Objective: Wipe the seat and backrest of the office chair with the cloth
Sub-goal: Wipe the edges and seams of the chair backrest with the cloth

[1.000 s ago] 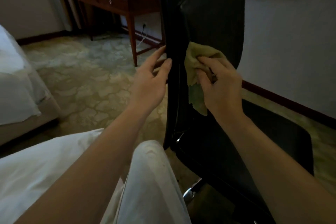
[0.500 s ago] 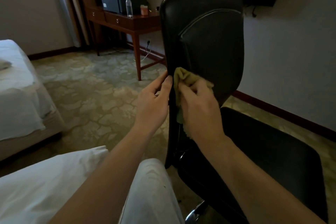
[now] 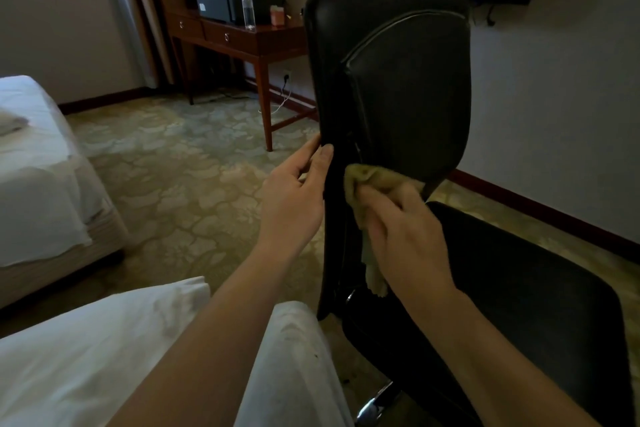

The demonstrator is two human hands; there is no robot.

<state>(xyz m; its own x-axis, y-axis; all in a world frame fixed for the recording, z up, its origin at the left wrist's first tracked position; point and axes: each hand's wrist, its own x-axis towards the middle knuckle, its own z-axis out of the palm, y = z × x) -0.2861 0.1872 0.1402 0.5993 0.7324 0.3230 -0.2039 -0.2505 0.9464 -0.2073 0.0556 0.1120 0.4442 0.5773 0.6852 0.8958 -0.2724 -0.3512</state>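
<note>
The black office chair stands right in front of me, its tall backrest (image 3: 398, 80) upright and its seat (image 3: 512, 288) spreading to the lower right. My right hand (image 3: 405, 236) presses a yellow-green cloth (image 3: 363, 180) against the lower part of the backrest, just above the seat; a tail of cloth hangs down below my palm. My left hand (image 3: 294, 194) holds the backrest's left edge, thumb and fingertips pinching it at about the same height.
A wooden desk (image 3: 242, 38) with a water bottle (image 3: 248, 14) and a dark screen stands behind the chair. A white bed (image 3: 38, 166) lies at the left. My white-clad knee (image 3: 287, 357) is near the chair's base. Patterned carpet covers the floor.
My right hand with the cloth has slid down the backrest towards the seat. The view has tilted up, so the backrest's top now shows. My left hand keeps its grip on the edge.
</note>
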